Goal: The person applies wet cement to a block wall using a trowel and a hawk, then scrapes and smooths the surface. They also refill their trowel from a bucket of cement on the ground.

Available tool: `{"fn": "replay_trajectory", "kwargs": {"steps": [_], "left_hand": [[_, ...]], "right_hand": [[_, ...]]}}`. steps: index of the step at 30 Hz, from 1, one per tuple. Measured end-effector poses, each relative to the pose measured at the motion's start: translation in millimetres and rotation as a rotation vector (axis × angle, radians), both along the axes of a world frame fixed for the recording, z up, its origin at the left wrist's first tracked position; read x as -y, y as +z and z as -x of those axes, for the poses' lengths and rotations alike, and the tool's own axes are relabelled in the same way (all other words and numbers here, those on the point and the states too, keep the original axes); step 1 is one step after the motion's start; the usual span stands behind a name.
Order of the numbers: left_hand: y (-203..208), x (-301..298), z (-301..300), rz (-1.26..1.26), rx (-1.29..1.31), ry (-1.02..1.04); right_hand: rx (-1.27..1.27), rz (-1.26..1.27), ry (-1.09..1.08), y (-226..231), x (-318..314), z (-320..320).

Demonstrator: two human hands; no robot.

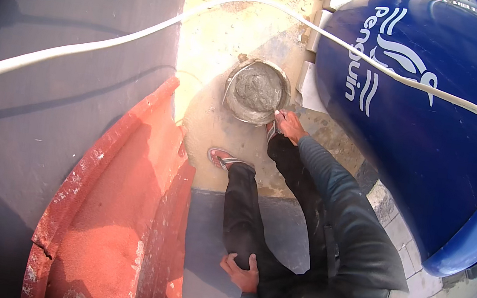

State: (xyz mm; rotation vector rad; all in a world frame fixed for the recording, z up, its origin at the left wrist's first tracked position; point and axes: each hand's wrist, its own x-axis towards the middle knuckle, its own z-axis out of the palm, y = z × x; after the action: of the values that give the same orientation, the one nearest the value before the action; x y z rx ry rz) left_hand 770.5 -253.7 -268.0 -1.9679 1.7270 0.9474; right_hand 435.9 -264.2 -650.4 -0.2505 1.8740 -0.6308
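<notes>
A round bucket stands on the sandy ground ahead of my feet, with wet grey mortar inside. At its near right edge, my right hand is closed with curled fingers, gripping the bucket there. I cannot tell whether the fingers hold its rim or its handle. My left hand lies on my left thigh, holding nothing, with its fingers apart.
A large blue plastic tank lies to the right. A white hose arches across from left to right beyond the bucket. Red curved moulded pieces lean at the left beside a grey wall. Pale blocks sit by the tank.
</notes>
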Motion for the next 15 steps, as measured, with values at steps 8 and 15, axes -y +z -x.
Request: {"fn": "replay_trajectory", "kwargs": {"steps": [8, 15], "left_hand": [[5.2, 5.5, -4.9, -0.006, 0.01, -0.12], [25.3, 7.3, 16.3, -0.007, -0.118, -0.133]], "right_hand": [[0.018, 0.062, -0.016, 29.5, -26.9, 17.9], [-0.069, 0.196, 0.162, 146.1, -36.2, 8.7]]}}
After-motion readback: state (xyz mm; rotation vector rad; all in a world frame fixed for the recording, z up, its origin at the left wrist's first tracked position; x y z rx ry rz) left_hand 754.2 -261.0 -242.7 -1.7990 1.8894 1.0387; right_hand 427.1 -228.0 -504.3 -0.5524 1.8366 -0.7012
